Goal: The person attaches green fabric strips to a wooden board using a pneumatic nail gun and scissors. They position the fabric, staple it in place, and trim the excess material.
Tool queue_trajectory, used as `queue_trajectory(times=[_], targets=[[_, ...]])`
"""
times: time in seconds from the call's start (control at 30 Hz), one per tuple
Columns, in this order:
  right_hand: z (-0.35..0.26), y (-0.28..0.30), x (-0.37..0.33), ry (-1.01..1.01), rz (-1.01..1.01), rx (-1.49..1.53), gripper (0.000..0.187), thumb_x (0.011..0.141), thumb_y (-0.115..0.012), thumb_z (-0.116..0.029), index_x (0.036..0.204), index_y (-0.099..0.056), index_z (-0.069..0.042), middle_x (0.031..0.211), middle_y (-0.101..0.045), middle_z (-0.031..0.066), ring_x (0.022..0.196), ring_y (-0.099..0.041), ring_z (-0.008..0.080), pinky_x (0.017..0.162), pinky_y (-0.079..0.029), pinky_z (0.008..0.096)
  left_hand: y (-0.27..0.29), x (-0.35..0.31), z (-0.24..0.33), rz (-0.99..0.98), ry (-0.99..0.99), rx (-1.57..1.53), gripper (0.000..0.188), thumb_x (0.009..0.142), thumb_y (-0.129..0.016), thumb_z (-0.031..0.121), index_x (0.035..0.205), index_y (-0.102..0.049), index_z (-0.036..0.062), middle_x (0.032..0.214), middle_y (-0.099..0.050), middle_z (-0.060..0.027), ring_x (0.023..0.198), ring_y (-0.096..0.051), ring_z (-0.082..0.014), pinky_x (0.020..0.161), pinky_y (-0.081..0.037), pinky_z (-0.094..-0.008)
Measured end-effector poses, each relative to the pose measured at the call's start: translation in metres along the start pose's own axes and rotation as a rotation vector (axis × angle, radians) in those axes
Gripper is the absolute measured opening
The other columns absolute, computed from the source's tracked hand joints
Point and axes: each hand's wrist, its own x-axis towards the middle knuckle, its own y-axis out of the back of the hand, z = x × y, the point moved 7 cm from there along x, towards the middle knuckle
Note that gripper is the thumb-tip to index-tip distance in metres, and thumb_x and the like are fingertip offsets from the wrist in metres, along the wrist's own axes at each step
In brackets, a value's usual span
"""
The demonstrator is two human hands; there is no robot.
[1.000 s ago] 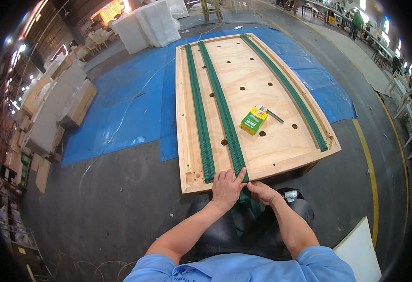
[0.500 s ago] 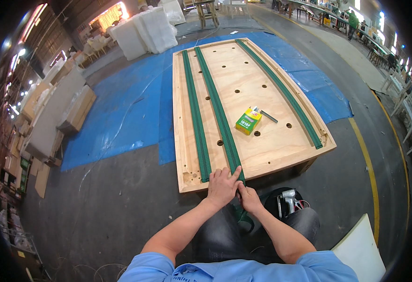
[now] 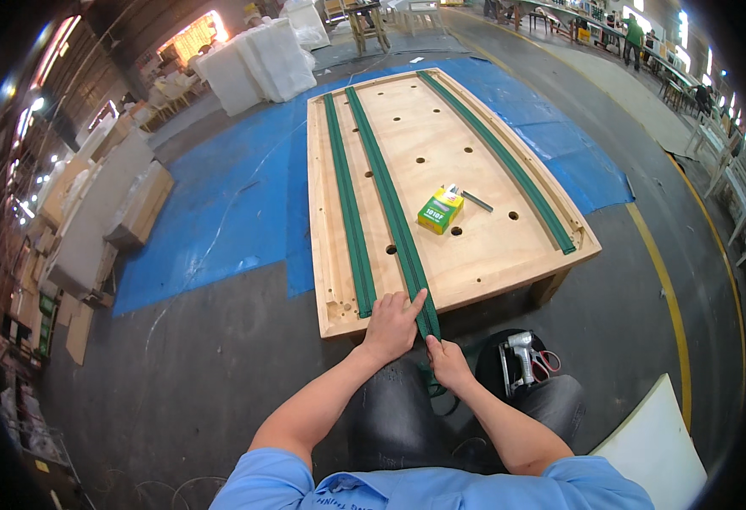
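Observation:
A long wooden frame with a plywood panel lies in front of me, with green webbing straps running lengthwise over it. The middle strap crosses the near rail and hangs over its edge. On that rail my left hand rests with fingers stretched out, the index finger pressing the strap. Just past the edge my right hand is closed round the strap's loose part, thumb on top. To the left, another strap ends by my left fingers; a third strap runs along the right side.
On the panel stand a green-and-yellow box and a strip of staples. By my right knee, a staple gun and scissors lie on a dark round surface. Blue sheeting covers floor beyond; white foam lies lower right.
My right hand has drawn a little away from the left one, and more strap shows between them. The left hand still presses at the rail. The whole view has shifted slightly.

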Motion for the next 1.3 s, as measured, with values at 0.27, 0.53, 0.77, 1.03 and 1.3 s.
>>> queue_trajectory(times=[0.27, 0.53, 0.77, 1.03, 1.3], targets=[[-0.003, 0.000, -0.029, -0.028, -0.013, 0.018, 0.048, 0.116, -0.049, -0.039, 0.079, -0.054, -0.009, 0.068, -0.046, -0.0053, 0.059, -0.040, 0.0075, 0.054, -0.035, 0.0294, -0.001, -0.006, 0.005, 0.149, -0.016, 0.056, 0.065, 0.083, -0.072, 0.009, 0.146, -0.065, 0.0175, 0.143, -0.059, -0.0128, 0.110, -0.060, -0.0322, 0.091, -0.047, -0.0455], [-0.004, 0.001, -0.050, -0.069, 0.017, 0.000, 0.050, 0.115, -0.049, -0.038, 0.078, -0.054, -0.005, 0.066, -0.050, -0.0007, 0.060, -0.047, 0.0119, 0.056, -0.039, 0.0353, -0.005, -0.015, 0.007, 0.239, -0.183, 0.163, 0.058, 0.085, -0.072, 0.011, 0.143, -0.068, 0.0187, 0.150, -0.063, -0.0011, 0.106, -0.060, -0.0294, 0.092, -0.049, -0.0420], [-0.002, 0.002, -0.059, -0.085, 0.005, 0.013, 0.050, 0.115, -0.049, -0.037, 0.077, -0.054, -0.006, 0.066, -0.050, -0.0022, 0.060, -0.045, 0.0105, 0.056, -0.038, 0.0337, -0.002, -0.014, 0.005, 0.235, -0.162, 0.101, 0.056, 0.087, -0.070, 0.009, 0.143, -0.067, 0.0139, 0.152, -0.062, -0.0024, 0.103, -0.060, -0.0312, 0.093, -0.049, -0.0440], [-0.002, -0.002, -0.072, -0.112, -0.035, 0.042, 0.046, 0.116, -0.048, -0.037, 0.078, -0.051, -0.010, 0.067, -0.045, -0.0054, 0.059, -0.040, 0.0073, 0.054, -0.034, 0.0304, -0.003, -0.014, 0.005, 0.179, -0.141, 0.114, 0.057, 0.087, -0.068, 0.006, 0.143, -0.068, 0.0189, 0.153, -0.062, 0.0002, 0.103, -0.060, -0.0314, 0.092, -0.050, -0.0436], [0.001, -0.004, -0.078, -0.145, -0.063, 0.121, 0.044, 0.116, -0.048, -0.037, 0.078, -0.047, -0.015, 0.064, -0.040, -0.0076, 0.051, -0.035, 0.0055, 0.046, -0.027, 0.0278, -0.003, -0.015, 0.004, 0.201, -0.163, 0.125, 0.055, 0.088, -0.067, 0.007, 0.141, -0.070, 0.0226, 0.151, -0.064, 0.0044, 0.103, -0.060, -0.0314, 0.093, -0.051, -0.0437]])
